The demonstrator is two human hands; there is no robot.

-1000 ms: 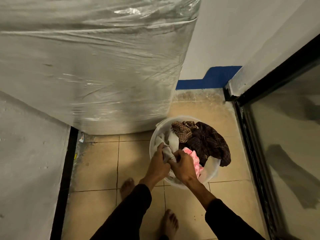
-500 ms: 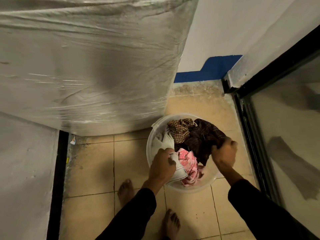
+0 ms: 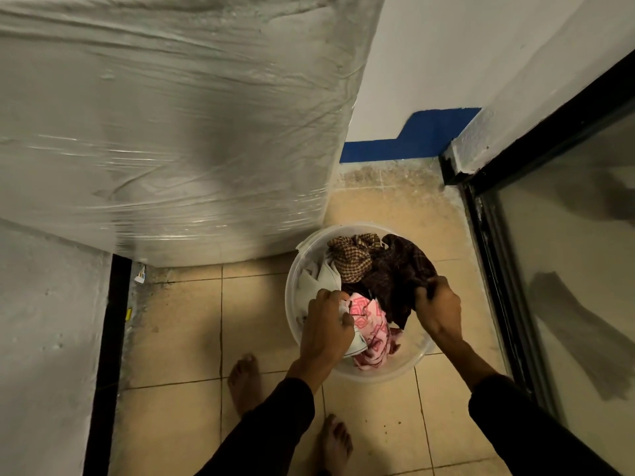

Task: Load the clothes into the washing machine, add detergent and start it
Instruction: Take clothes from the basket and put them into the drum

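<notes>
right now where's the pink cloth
In the head view the pink cloth lies in the white basin on the floor, between the left hand and right hand.

Tiled floor (image 3: pixel 178 324) under laundry basin (image 3: pixel 417 359), bare feet (image 3: pixel 244 379)

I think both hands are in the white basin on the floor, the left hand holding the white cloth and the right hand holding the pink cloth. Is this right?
Not quite. In the head view the right hand grips the dark checked garment, not the pink cloth, which lies between the hands. The rest holds: the left hand holds the white cloth in the white basin.
</notes>
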